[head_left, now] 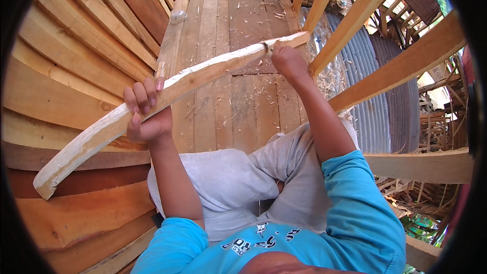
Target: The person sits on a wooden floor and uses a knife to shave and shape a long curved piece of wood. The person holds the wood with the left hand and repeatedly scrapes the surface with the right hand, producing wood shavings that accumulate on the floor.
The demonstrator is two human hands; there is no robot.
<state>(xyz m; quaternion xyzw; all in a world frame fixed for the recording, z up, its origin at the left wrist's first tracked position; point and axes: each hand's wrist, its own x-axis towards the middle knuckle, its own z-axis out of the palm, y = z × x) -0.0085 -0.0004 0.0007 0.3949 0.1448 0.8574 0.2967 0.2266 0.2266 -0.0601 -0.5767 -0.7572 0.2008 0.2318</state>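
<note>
A long, slightly curved wooden beam slants across in front of me, from low on the left to the far right. Its upper face is pale and freshly cut, its side browner. My left hand wraps around it left of the middle, thumb below and fingers over the top. Near the beam's far right end, my right hand is closed in a fist around a small bladed tool. Only a short dark part of that tool shows, against the beam's upper face; the fist hides the rest.
Wood shavings lie over the plank floor. Curved boards line the left side, and slanting wooden posts stand on the right. Beyond them are corrugated metal sheets. A small clear object sits at the far left floor edge.
</note>
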